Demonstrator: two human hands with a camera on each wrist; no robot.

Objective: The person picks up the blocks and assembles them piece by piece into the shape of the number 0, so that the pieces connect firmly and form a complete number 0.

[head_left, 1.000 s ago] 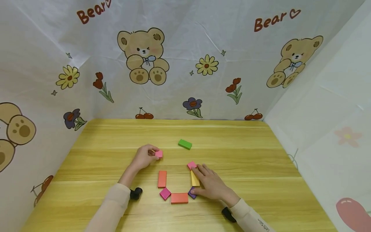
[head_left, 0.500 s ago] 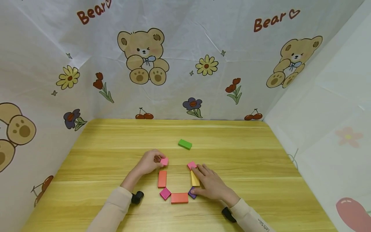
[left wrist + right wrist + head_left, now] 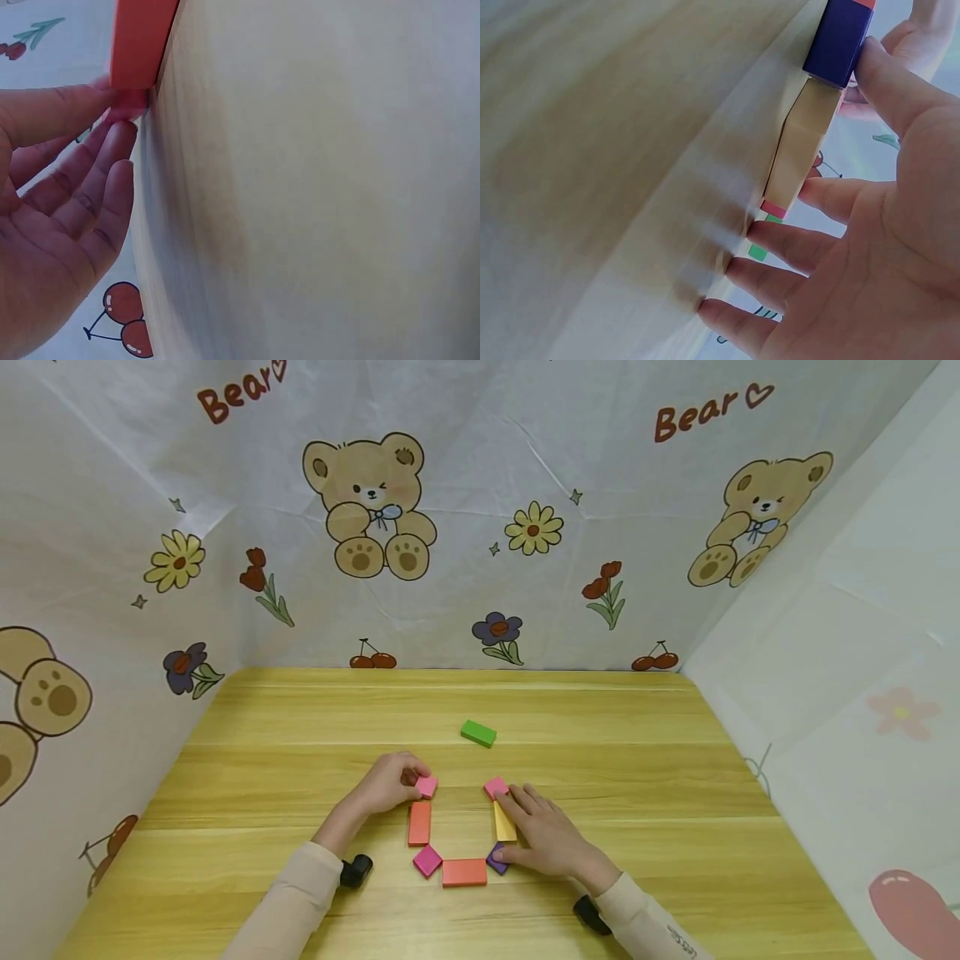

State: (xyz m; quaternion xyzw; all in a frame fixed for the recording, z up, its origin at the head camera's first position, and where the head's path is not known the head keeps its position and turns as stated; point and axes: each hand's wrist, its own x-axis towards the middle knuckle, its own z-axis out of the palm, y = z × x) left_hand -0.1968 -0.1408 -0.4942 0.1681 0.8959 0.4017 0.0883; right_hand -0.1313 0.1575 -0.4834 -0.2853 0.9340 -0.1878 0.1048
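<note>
My left hand [image 3: 384,785] pinches a small pink block [image 3: 427,787] between thumb and fingers, close over the far end of an upright-lying coral block [image 3: 419,823]. In the left wrist view that coral block [image 3: 139,45] partly covers the pink one [image 3: 129,105]. Across from it, my right hand [image 3: 553,839] lies with fingers extended. Its thumb touches a purple block [image 3: 496,860], and its index finger reaches over a yellow block [image 3: 505,825] to a second pink block [image 3: 495,787]. The right wrist view shows the other fingertips down on the table.
A magenta block [image 3: 427,862] and another coral block [image 3: 464,872] form the near side of a U shape with the others. A green block [image 3: 478,733] lies farther back on the wooden table [image 3: 637,735]. A bear-print cloth [image 3: 450,593] rises behind the table.
My left hand has brought the pink block nearer and to the right, from farther back to the coral block's far end. The right hand and other blocks have stayed put.
</note>
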